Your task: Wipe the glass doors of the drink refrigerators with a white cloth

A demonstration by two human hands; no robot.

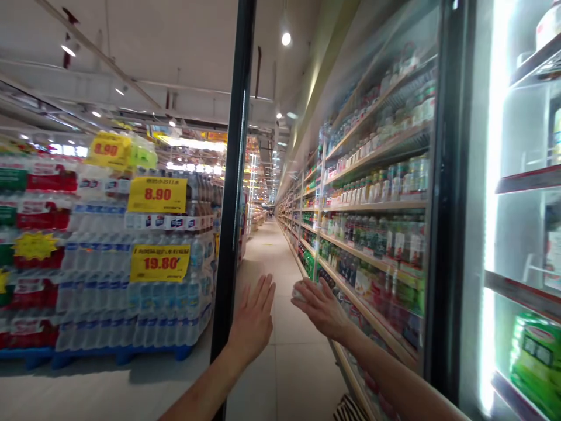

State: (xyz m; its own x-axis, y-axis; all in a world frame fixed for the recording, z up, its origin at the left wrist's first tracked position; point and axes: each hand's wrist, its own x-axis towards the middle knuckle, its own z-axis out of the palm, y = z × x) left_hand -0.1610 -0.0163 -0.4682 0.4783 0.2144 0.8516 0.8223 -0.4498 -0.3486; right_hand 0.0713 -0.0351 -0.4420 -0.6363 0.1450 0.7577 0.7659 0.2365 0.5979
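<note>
left hand (255, 313): fingers extended, palm facing forward, the nearer to the black frame edge (233, 175)
right hand (323, 308): over a small white thing (300, 290); we cannot tell whether pinched or merely covered
glass door (350, 193): directly ahead of us, long axis upright

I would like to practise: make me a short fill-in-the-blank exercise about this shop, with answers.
The lowest rectangular price sign reads ____.
The pallets under the stacked bottles are ____.
Of the left hand and the right hand, the ____ is nearer the black post beside the bottles.
The pack at lower right is mostly ____.
Missing words: 19.80; blue; left; green.
</note>
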